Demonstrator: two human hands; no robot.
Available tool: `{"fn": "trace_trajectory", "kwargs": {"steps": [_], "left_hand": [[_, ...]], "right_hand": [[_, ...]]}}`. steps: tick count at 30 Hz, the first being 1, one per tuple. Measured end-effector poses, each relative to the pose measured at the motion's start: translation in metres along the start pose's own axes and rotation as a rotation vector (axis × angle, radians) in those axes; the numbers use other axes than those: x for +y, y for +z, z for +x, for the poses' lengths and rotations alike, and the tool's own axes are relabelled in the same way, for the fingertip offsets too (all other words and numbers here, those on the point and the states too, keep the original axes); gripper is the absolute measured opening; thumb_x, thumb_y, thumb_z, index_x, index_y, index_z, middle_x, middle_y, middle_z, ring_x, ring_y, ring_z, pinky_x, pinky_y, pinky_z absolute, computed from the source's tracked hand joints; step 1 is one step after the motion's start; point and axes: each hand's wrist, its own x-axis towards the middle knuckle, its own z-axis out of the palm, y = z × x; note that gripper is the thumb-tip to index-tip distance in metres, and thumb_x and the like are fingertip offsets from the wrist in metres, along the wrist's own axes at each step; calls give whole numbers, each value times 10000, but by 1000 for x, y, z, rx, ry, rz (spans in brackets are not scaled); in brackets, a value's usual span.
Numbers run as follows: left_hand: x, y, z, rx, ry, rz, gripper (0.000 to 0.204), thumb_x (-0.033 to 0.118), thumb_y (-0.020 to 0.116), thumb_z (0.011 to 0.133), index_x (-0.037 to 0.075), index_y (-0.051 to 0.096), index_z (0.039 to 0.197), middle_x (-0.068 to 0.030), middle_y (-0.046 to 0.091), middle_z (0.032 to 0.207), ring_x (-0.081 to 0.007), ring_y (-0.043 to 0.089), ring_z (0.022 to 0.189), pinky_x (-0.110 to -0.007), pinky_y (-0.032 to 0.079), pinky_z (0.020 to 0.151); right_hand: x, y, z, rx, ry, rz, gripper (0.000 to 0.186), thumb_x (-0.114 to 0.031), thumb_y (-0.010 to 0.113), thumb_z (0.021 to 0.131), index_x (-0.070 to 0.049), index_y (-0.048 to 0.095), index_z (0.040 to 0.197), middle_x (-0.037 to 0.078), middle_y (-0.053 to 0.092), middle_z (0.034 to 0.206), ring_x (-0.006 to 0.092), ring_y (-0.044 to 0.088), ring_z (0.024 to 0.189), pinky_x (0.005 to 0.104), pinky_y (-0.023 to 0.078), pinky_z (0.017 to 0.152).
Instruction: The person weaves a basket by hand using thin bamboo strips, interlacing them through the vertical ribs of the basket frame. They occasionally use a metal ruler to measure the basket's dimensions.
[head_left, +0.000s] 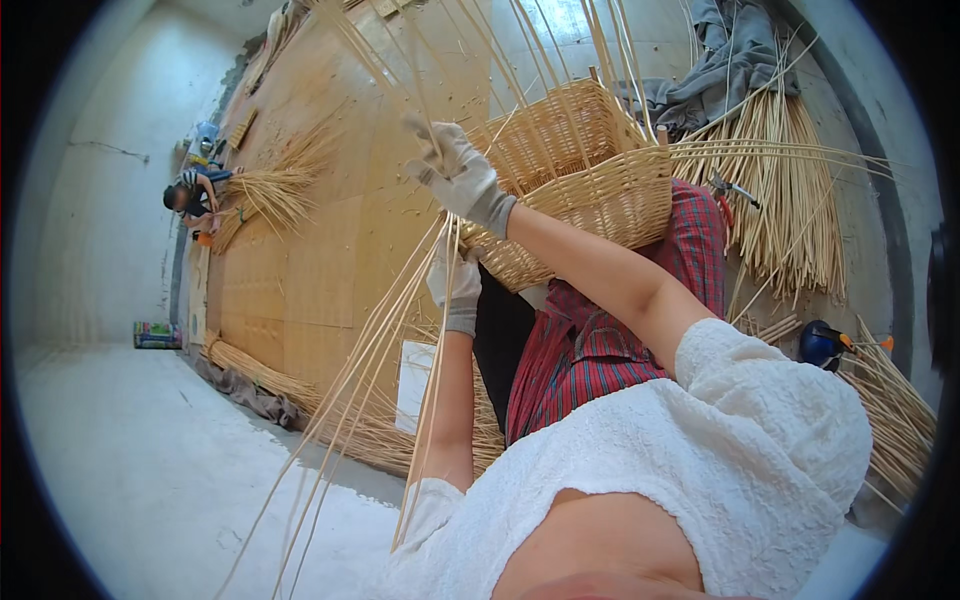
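Note:
A pale, rectangular wicker basket (600,205) rests tilted on my lap, its opening facing away to the upper left. Long rods (520,75) stick up from its far walls, and more loose rods (375,335) fan down from its left corner across my left forearm. My left hand (455,280), in a pale work glove, grips the basket at this corner, with its fingers partly hidden behind rods. Just above, my right hand (460,175), also gloved, is closed around a thin wicker rod at the basket's left edge; its fingertips are slightly blurred.
Bundled rods (785,200) lie at the right by a grey cloth (735,60) and pliers (735,190). A blue-and-black tool (822,345) lies lower right. Another person (197,200) sits far left beside a rod pile (280,190). Plywood boards (300,250) cover the floor.

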Motion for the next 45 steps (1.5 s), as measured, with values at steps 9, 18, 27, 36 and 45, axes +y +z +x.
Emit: {"fn": "trace_trajectory", "kwargs": {"steps": [9,18,27,36,45], "left_hand": [[-16,3,0,126,57,-159,593,262,888,709,128,653,1236,-68,663,780,-287,651,693,-432,534,667],[-3,15,-19,267,126,-343,460,187,769,869,82,634,1296,-137,739,1017,-339,714,904,-418,570,822],[84,-10,39,-198,25,-265,620,205,558,1021,87,304,1575,-221,575,1398,-421,609,1172,-445,518,924],[84,12,41,-36,-94,-365,490,363,517,1054,238,429,1519,-247,672,1214,-444,677,951,-518,515,798],[148,-4,-1,110,455,-41,747,143,673,857,311,433,1544,-140,559,1399,-329,679,926,-463,554,846]], "right_hand": [[36,-113,-74,262,547,921,176,-210,559,1056,-61,576,1148,32,610,786,150,603,591,379,569,685],[34,-147,-81,179,574,850,320,-375,444,1102,-94,595,1084,-34,342,566,120,345,483,351,490,649],[49,-167,-102,376,544,643,251,-246,501,1090,-106,554,1292,20,628,906,150,598,784,351,542,837],[31,-90,30,-155,-163,-280,739,20,504,967,-145,212,1625,120,649,1246,210,661,1046,356,553,885],[42,-187,-63,114,165,-109,254,-19,600,998,-21,619,1252,110,656,1216,205,624,1159,321,500,992]]}}
